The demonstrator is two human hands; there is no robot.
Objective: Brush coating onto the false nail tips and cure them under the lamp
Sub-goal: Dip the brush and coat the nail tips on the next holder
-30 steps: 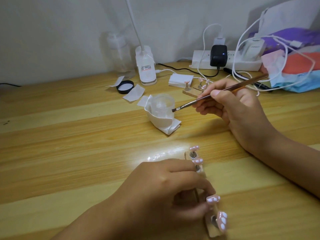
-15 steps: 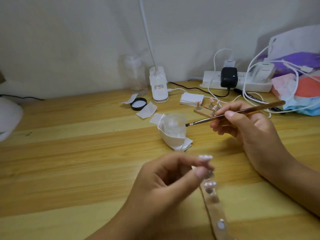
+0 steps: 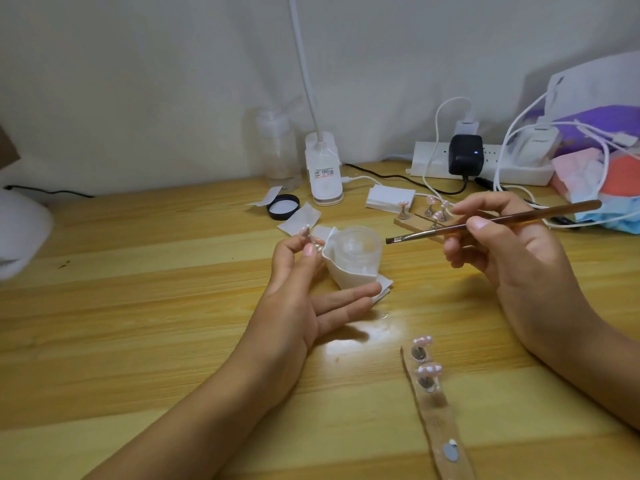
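The left hand [image 3: 294, 299] pinched one nail tip [image 3: 304, 232] just left of the coating jar [image 3: 356, 249], remaining fingers straight; the right hand [image 3: 502, 251] gripped the brush [image 3: 485, 223], bristles just right of the jar rim, so a light bristle load and a steadied tip appeared advisable.

A white rounded object [image 3: 20, 233] is cut off by the left edge, the holder strip [image 3: 446, 434] runs out past the bottom edge, and the left hand [image 3: 298, 299] partly hides the small, blurred nail tip [image 3: 305, 231] it pinches.
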